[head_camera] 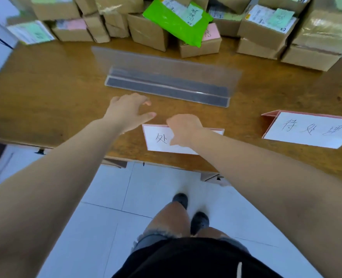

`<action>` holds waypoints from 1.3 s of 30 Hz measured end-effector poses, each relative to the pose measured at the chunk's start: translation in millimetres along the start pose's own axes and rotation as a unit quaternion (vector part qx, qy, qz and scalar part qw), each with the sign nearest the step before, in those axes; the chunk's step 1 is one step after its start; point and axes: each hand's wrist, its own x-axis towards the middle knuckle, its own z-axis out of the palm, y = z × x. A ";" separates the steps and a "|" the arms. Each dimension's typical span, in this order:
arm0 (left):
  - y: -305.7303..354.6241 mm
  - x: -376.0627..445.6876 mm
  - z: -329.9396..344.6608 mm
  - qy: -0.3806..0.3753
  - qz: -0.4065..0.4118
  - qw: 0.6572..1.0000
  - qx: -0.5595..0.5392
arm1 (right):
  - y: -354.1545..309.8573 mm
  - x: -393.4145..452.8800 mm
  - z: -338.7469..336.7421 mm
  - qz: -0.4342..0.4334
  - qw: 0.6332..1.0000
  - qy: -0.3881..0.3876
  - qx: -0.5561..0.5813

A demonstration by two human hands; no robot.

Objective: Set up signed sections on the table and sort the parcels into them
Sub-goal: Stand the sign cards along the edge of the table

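A folded paper sign [162, 144] with handwritten characters stands near the front edge of the wooden table [45, 93]. My right hand [183, 130] grips its top edge and covers part of the writing. My left hand [129, 111] hovers just left of the sign, fingers spread, holding nothing. A second folded sign [308, 129] stands at the right. A clear plastic divider [166, 81] with a dark base strip lies across the table's middle. Cardboard parcels [148, 31] and a green mailer bag [176, 21] are piled along the far edge.
More boxes [310, 57] are stacked at the far right, and a flat parcel [31, 32] lies at the far left. White floor tiles [110, 197] and my legs and shoes show below the table's front edge.
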 end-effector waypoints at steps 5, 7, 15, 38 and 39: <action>-26.1 -34.2 13.2 -0.047 -0.013 0.999 0.002 | -38.3 20.3 -4.9 -0.034 0.999 0.019 0.002; -39.6 -35.3 18.7 -0.053 -0.014 0.998 0.024 | -49.7 30.2 -6.0 -0.032 0.999 0.023 0.001; -113.1 -11.6 10.6 -0.013 0.018 0.999 0.049 | -100.3 78.9 -16.0 0.002 0.998 0.054 -0.015; -55.1 52.2 -73.8 0.023 0.194 0.980 -0.038 | -30.8 41.8 -107.0 0.136 0.984 0.084 0.082; -41.8 53.3 -70.9 0.022 0.200 0.979 -0.042 | -20.7 32.7 -105.3 0.142 0.983 0.086 0.081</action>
